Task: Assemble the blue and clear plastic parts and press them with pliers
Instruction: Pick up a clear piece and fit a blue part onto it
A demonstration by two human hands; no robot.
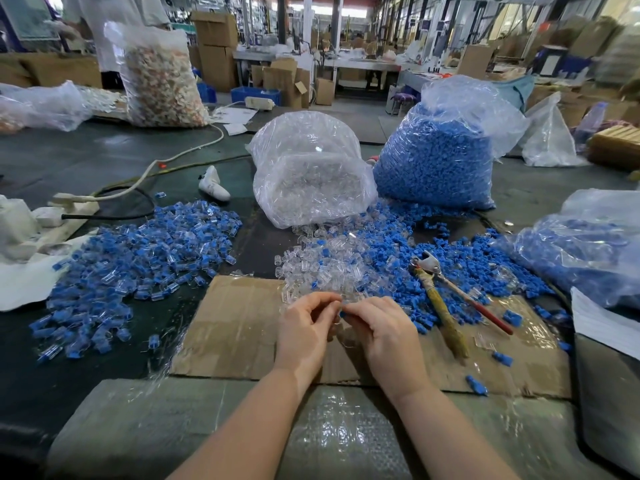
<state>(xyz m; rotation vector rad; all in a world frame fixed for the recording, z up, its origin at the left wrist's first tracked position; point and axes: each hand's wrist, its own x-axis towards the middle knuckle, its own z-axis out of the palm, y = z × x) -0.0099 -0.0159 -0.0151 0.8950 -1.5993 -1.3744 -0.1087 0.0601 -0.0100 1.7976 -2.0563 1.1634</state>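
A white shoe (pixel 214 184) lay on my dark table (pixel 104 150), near a white cable (pixel 180 152); cardboard boxes (pixel 216 50) stood behind.

The cardboard sheet (pixel 239 327) under the hands is matt brown corrugated board, creased, with strips of glossy clear tape across it. Just right of it lie the pliers (pixel 446 299): dull grey metal jaws, 1 handle wrapped in rough yellowish tape or cloth (cannot tell which), the other in smooth red plastic. Beyond the cardboard's far edge, the loose clear parts (pixel 318 268) are glossy transparent plastic; the loose blue parts (pixel 450 258) are opaque, matt plastic. Behind those stand 2 bags of thin, crinkled, shiny film, the clear-parts bag (pixel 308 168) and the blue-parts bag (pixel 440 154). The tabletop (pixel 86 150) left of the cardboard looks dark, smooth, faintly sheened.
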